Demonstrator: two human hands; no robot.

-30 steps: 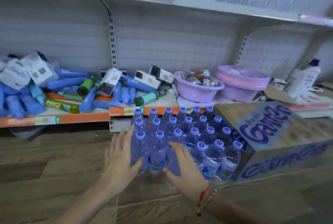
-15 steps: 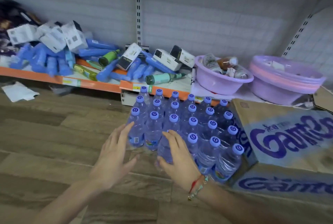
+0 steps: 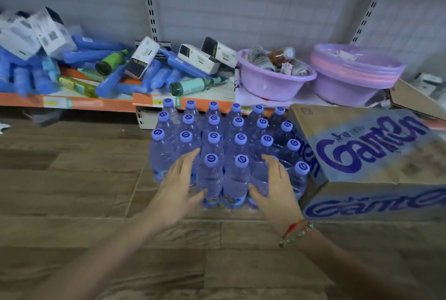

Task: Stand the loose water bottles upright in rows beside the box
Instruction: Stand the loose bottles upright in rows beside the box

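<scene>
Several clear water bottles (image 3: pixel 212 140) with blue caps stand upright in rows on the wooden floor, tight against the left side of a cardboard box (image 3: pixel 376 154) printed with purple letters. My left hand (image 3: pixel 177 191) lies with straight fingers against the left flank of the front-row bottles (image 3: pixel 225 179). My right hand (image 3: pixel 276 186), with a beaded bracelet at the wrist, presses flat on the front row's right side and partly hides one bottle. The two front bottles stand between my palms.
A low shelf (image 3: pixel 101 104) with an orange edge runs behind, strewn with blue tubes, green bottles and small boxes. Two lilac basins (image 3: pixel 275 80) sit on it right of centre. Wooden floor (image 3: pixel 72 179) stretches left and toward me.
The view has tilted down and closed in. Both hands have shifted right along the front row, and now bracket the two front bottles.
</scene>
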